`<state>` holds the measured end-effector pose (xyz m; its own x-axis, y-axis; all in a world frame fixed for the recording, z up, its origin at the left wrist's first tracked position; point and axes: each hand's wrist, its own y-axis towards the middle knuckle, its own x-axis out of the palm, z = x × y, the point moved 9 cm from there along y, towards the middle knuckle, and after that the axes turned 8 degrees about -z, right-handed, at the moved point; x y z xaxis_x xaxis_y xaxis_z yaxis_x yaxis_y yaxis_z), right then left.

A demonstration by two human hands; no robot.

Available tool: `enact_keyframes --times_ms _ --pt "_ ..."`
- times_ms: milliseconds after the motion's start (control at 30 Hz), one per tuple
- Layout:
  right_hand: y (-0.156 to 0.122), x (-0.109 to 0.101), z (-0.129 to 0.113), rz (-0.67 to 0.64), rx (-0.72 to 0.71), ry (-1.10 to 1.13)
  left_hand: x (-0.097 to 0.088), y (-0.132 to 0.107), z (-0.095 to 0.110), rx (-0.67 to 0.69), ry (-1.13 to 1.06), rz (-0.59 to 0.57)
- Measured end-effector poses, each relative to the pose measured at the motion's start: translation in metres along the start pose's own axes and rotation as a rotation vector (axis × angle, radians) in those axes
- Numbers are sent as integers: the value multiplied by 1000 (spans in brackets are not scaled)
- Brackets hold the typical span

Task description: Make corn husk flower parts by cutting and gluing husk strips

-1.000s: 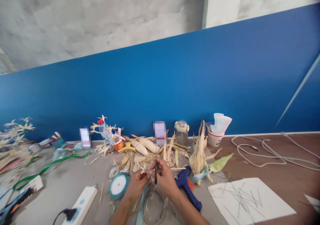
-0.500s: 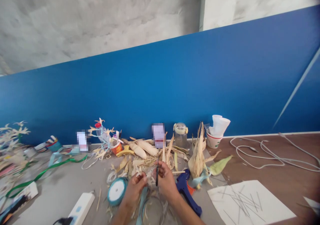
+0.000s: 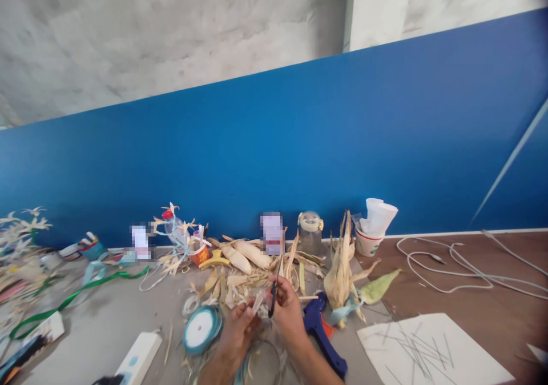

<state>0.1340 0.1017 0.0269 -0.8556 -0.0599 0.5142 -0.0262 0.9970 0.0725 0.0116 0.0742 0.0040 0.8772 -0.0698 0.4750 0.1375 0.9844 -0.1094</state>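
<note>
My right hand (image 3: pixel 287 315) is closed round a thin dark tool (image 3: pixel 274 289), seemingly small scissors, whose tip points up and away. My left hand (image 3: pixel 236 328) sits just to its left, fingers pinched on a small pale strip of corn husk (image 3: pixel 257 303). Both hands hover low over a heap of dried corn husks (image 3: pixel 240 276). A teal ribbon spool (image 3: pixel 200 329) lies just left of my left hand. A blue glue gun (image 3: pixel 319 332) lies just right of my right hand.
A glass jar (image 3: pixel 310 231), a paper cup with white cups (image 3: pixel 370 231), a red cup (image 3: pixel 200 252) and husk flowers stand along the blue wall. White cable (image 3: pixel 449 265) and a sheet with thin wires (image 3: pixel 423 351) lie right. Green ribbon (image 3: pixel 68 300) and a power strip (image 3: pixel 137 357) lie left.
The dark tool has tilted from upright to leaning right. My left hand has drawn closer to the right and lifted the husk strip. The view shifted slightly.
</note>
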Motion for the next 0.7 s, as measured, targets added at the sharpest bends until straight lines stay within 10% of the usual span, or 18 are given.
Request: enact_keyframes --times_ms 333,700 --pt "-7 7 1 -43 -54 -116 -19 -3 4 37 -12 246" --pt "-11 15 14 -166 -38 -226 -16 -5 13 63 -135 271"
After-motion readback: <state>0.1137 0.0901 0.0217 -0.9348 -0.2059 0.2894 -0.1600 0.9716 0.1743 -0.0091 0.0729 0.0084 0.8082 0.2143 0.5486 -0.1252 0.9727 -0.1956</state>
